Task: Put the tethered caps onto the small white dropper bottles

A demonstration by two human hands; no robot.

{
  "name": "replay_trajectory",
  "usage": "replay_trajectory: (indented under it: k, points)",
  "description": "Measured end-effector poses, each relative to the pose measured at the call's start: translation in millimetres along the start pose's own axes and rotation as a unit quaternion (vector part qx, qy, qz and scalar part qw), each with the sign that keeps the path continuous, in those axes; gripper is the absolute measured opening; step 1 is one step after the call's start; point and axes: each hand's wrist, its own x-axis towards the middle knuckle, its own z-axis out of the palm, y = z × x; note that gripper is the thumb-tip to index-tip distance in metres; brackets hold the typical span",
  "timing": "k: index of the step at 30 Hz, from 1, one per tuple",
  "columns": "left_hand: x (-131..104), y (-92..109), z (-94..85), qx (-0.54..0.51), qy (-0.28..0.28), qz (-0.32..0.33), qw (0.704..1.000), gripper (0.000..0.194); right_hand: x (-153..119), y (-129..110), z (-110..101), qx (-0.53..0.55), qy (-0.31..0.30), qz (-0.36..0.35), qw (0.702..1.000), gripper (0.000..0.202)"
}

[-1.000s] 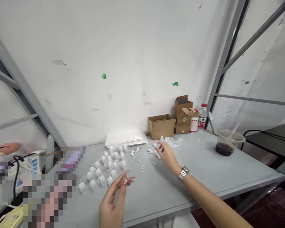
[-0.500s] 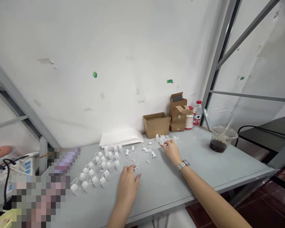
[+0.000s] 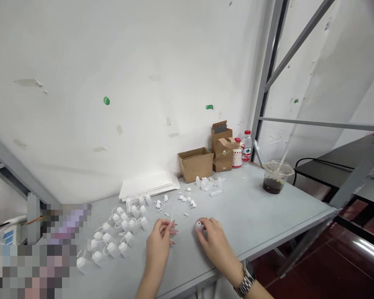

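My right hand [image 3: 214, 240], with a metal-banded watch at its wrist, is closed round a small translucent white bottle [image 3: 198, 225], its mouth facing me. My left hand [image 3: 161, 237] pinches a thin white strap [image 3: 173, 215] that sticks up from the fingertips; the rest of it is hidden. On the table beyond the left hand lie loose white caps [image 3: 185, 199] and straps [image 3: 164, 215]. Several small white bottles with caps and looped straps [image 3: 124, 226] stand in rows to the left. More uncapped bottles [image 3: 205, 184] lie in a group farther back.
An open cardboard box [image 3: 195, 167], a brown paper bag [image 3: 223, 155] and a red-capped water bottle [image 3: 247, 147] stand along the wall. White sheets [image 3: 149, 185] are stacked beside the box. A plastic cup of dark drink [image 3: 273, 178] with a straw stands right on the grey table [image 3: 252, 216].
My right hand has come back from the uncapped bottles toward me with one bottle. The left hand has lifted a strap off the table. The view has turned slightly right.
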Motion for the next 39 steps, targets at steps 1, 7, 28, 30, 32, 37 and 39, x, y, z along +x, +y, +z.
replay_trajectory:
  k: [1, 7, 28, 30, 32, 37, 39]
  points:
    - [-4, 1, -0.3, -0.060, -0.003, -0.009, 0.998, 0.021, -3, -3, 3, 0.068, -0.009, 0.015, 0.997, 0.011]
    - [-19, 3, -2.3, -0.190, 0.013, -0.016, 0.982, 0.039, -18, -20, 30, 0.398, -0.079, 0.085, 0.910, 0.028]
    - [-31, 0, 10.3, -0.358, 0.036, -0.054, 0.931, 0.041, -15, -15, 36, 0.334, -0.067, 0.127, 0.932, 0.022]
    - [-30, 0, 12.3, -0.364, 0.029, -0.049, 0.930, 0.044, -14, -13, 36, 0.375, -0.075, 0.138, 0.914, 0.026]
    - [-29, -1, 13.0, -0.366, 0.011, -0.051, 0.929, 0.047, -13, -13, 35, 0.421, -0.093, 0.144, 0.891, 0.029]
    - [-29, 0, 10.1, -0.399, -0.060, -0.071, 0.912, 0.046, -11, -15, 30, 0.501, -0.171, 0.144, 0.836, 0.036]
    - [-30, 0, 8.9, -0.419, -0.094, -0.077, 0.900, 0.045, -10, -16, 28, 0.506, -0.195, 0.136, 0.829, 0.037]
